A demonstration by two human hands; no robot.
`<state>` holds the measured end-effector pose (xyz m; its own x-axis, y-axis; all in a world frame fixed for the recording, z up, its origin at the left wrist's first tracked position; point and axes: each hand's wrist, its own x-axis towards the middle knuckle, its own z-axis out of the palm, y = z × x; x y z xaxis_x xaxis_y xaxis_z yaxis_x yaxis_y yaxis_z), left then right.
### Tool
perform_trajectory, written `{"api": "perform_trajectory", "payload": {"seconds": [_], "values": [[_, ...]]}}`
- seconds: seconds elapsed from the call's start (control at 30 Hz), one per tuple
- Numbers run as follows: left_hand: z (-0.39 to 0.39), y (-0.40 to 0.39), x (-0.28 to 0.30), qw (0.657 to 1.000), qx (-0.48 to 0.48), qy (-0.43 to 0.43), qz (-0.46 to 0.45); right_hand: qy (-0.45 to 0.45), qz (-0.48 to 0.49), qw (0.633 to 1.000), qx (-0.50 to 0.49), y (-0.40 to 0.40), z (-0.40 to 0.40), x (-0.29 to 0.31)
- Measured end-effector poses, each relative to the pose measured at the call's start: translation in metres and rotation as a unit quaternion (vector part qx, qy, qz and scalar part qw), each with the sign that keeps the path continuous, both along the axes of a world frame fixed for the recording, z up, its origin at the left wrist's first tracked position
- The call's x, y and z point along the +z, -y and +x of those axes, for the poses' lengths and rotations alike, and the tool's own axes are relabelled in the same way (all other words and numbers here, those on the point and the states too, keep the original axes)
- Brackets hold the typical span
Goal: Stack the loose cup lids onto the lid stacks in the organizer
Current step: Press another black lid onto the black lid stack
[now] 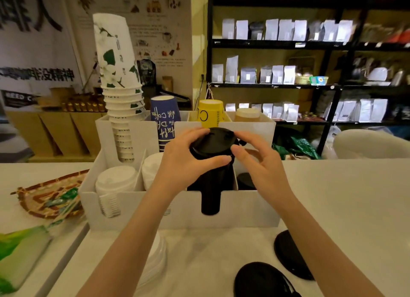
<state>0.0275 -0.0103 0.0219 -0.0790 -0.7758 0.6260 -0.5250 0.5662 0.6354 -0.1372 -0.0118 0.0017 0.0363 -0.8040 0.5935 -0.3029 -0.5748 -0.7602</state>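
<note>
A white organizer (244, 210) stands on the counter with lid stacks in its front slots. My left hand (188, 157) grips a black lid (213, 141) on top of the tall black lid stack (210, 186) in the middle slot. My right hand (259, 159) touches the lid's right edge with its thumb, the fingers spread. Two loose black lids lie near me on the counter, one lid (261, 279) at the bottom and a second lid (290, 252) to its right. Loose white lids (155, 259) sit under my left forearm. White lid stacks (113, 186) fill the left slots.
Paper cup stacks stand in the organizer's back row: white-green cups (119, 75), blue cups (164, 117), yellow cups (209, 115). A woven tray (44, 199) with packets lies at the left. Black shelves (310, 84) with bags line the back wall.
</note>
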Motion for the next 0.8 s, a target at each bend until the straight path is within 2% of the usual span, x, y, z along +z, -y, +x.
{"api": "perform_trajectory", "payload": {"seconds": [0.4, 0.8], "values": [[-0.012, 0.030, -0.026, 0.997, 0.061, 0.026, 0.028, -0.033, 0.051, 0.998, 0.010, 0.036, -0.001, -0.028], [0.004, 0.037, -0.026, 0.995, 0.007, 0.044, 0.095, -0.034, 0.043, 0.998, -0.001, 0.031, 0.005, -0.034]]}}
